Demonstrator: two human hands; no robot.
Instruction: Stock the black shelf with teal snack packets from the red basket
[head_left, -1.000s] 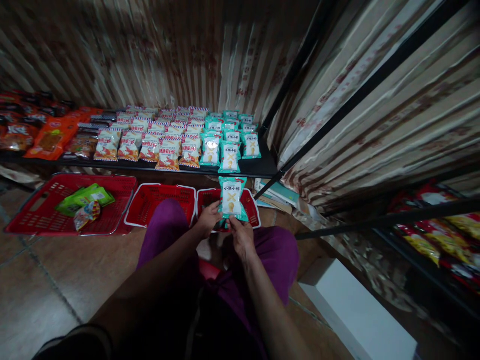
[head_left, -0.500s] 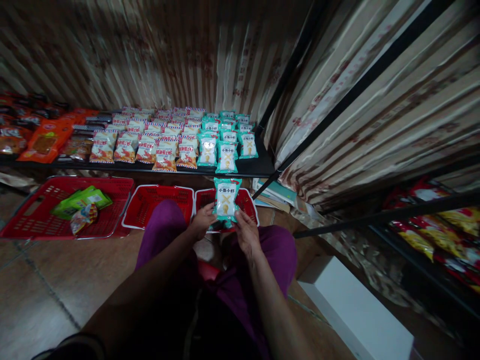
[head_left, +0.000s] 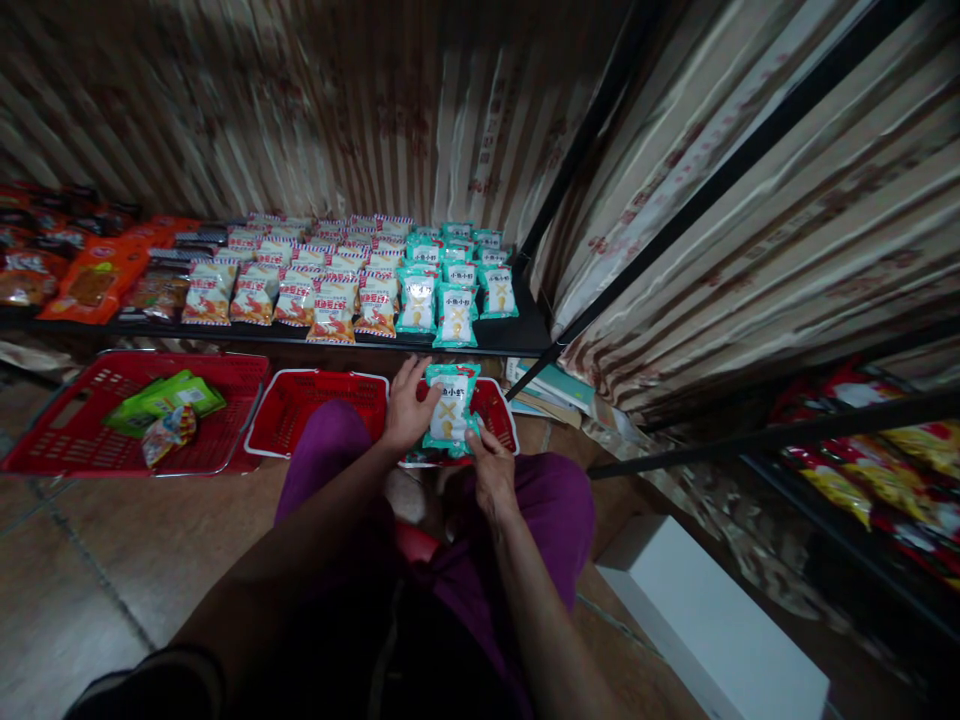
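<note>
A teal and white snack packet (head_left: 450, 412) is held above the right-hand small red basket (head_left: 499, 412). My right hand (head_left: 491, 465) grips its lower right edge, thumb on the front. My left hand (head_left: 409, 405) is at the packet's left side, fingers apart, its thumb reaching over the packet's front. More teal packets, partly hidden, lie under the held one. On the black shelf (head_left: 510, 335) ahead stand rows of matching teal packets (head_left: 455, 315), with white and orange packets (head_left: 332, 308) to their left.
A large red basket (head_left: 240, 400) holds green packets and a colourful one. Beside it sits another small red basket (head_left: 322, 385). A white box (head_left: 720, 620), black frame bars (head_left: 675, 200) and a shelf of red and yellow packets are on the right.
My left hand has moved up and released the packet's lower left edge, opening beside its front. The packet has shifted slightly down and left in my right hand.
</note>
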